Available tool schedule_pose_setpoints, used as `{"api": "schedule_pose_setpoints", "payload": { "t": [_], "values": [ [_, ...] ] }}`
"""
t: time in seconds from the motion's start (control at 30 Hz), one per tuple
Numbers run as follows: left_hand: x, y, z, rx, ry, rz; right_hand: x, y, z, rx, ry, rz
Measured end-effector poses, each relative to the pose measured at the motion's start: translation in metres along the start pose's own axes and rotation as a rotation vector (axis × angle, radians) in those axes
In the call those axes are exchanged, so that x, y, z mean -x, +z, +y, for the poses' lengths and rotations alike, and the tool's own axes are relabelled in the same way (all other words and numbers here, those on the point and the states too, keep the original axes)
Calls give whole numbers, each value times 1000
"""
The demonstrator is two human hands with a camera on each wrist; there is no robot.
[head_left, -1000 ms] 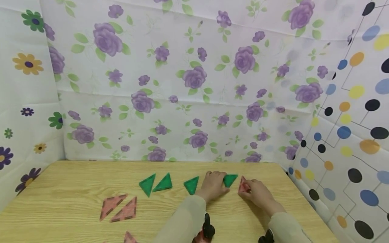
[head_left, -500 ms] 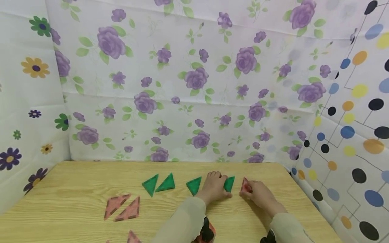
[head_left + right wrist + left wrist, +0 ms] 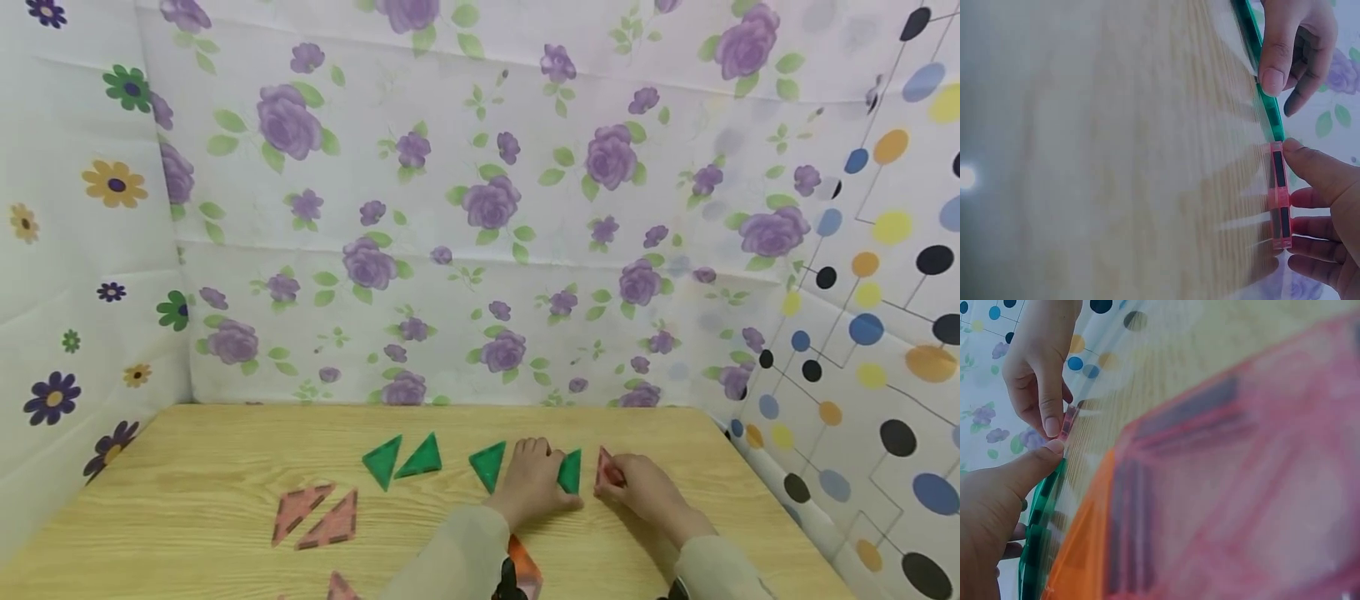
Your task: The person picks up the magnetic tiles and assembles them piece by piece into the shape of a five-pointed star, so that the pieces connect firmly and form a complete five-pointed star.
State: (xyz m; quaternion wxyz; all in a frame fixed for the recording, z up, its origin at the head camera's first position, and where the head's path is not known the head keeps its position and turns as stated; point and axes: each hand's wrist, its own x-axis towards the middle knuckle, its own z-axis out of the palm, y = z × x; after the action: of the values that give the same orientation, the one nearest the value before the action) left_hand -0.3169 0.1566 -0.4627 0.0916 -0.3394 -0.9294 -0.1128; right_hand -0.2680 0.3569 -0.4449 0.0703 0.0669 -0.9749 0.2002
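Note:
Near the far edge of the table, my left hand (image 3: 534,479) holds a green triangular magnetic tile (image 3: 571,472) between thumb and fingers. Just to its right, my right hand (image 3: 643,486) grips a pink triangular magnetic tile (image 3: 602,468) by its right side. The right wrist view shows this pink tile (image 3: 1281,197) edge-on, its dark magnet strips visible, close to the end of the green tile (image 3: 1270,112). My fingers partly cover both tiles. Another green triangle (image 3: 488,465) lies left of my left hand.
Two more green triangles (image 3: 382,460) lie farther left. Two pink triangles (image 3: 327,523) are in front of them, with another pink tip (image 3: 341,587) at the frame's bottom. An orange piece (image 3: 522,560) with pink tiles sits under my left wrist. Patterned cloth (image 3: 450,250) surrounds the table.
The green tile in my left hand has turned, so its right edge now stands nearly parallel to the pink tile. My right hand has barely moved; the head view has shifted slightly.

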Motion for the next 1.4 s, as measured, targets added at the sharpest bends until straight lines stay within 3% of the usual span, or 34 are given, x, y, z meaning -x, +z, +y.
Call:
{"api": "schedule_pose_setpoints", "payload": {
  "t": [0.27,0.53,0.73,1.03,1.4],
  "values": [
    [8,3,6,-18,-9,-4,8,3,2,-31,-62,-30],
    [15,4,12,-73,24,-13,15,6,0,-40,-99,-47],
    [18,7,13,-80,19,25,18,7,-5,-53,-118,-70],
    [22,1,16,-85,14,8,23,6,-15,-56,-167,-83],
    [23,-2,18,-113,4,35,25,3,-21,-40,-169,-79]
  ]
}}
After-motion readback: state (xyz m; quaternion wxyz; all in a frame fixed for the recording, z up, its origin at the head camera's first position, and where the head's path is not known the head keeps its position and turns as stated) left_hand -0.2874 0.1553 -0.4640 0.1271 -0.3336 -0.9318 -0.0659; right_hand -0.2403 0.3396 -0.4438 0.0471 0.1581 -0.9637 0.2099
